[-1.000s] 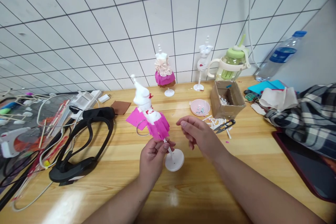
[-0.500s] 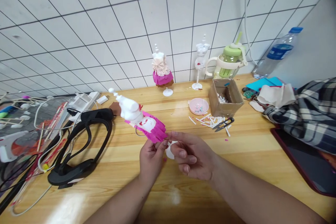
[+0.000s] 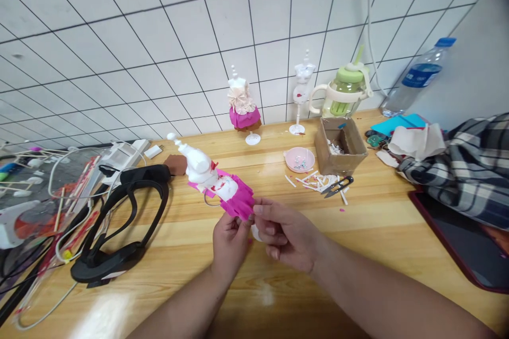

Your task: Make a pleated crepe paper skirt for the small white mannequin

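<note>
A small white dress-form mannequin (image 3: 225, 189) hangs tilted over the wooden surface (image 3: 185, 246), neck leaning leftward to the far edge; left grip (image 3: 233, 243) clamps below its ruffled magenta skirt (image 3: 237, 201), seemingly on the stem, right grip (image 3: 292, 235) pinches the hem's right side.

White tiled wall (image 3: 167, 37) with dark grout behind a glossy wooden tabletop (image 3: 178, 307).
</note>
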`<state>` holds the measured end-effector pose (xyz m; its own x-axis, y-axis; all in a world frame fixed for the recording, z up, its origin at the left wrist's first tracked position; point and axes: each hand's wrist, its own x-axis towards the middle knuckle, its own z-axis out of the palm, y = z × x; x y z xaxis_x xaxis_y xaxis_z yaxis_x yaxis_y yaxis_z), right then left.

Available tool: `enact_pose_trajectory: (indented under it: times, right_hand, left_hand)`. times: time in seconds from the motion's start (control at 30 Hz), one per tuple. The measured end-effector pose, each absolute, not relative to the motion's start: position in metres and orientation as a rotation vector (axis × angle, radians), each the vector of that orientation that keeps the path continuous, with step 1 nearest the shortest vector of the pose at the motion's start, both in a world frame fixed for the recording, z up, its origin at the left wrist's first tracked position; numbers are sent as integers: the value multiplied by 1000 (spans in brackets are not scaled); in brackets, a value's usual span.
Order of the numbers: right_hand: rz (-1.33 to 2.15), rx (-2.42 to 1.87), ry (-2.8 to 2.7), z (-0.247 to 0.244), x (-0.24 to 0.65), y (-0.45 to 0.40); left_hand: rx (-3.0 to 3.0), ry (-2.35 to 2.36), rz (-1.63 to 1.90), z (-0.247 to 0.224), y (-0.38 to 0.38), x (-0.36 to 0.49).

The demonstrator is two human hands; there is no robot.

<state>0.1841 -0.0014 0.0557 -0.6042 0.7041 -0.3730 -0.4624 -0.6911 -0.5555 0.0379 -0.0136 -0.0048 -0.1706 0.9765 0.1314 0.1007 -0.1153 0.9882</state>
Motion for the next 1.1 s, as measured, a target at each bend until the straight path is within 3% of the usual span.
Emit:
enact_pose_trajectory:
  times: [0.07, 0.2, 0.3, 0.83, 1.1]
  right_hand:
    - [1931, -982, -707, 54, 184, 0]
    - [921, -1115, -1301, 55, 192, 0]
    - [570, -1054, -1559, 59, 197, -1]
    - [577, -1181, -1628, 55, 200, 8]
    - [671, -1045, -1638, 65, 206, 3]
  left_hand:
    - [1254, 1318, 1388, -4, -13, 39]
    - [1168, 1310, 1389, -7, -13, 39]
    - [1165, 1322, 1361, -10, -13, 38]
    - [1264, 1318, 1319, -20, -14, 35]
    - [1274, 1244, 1327, -8, -16, 39]
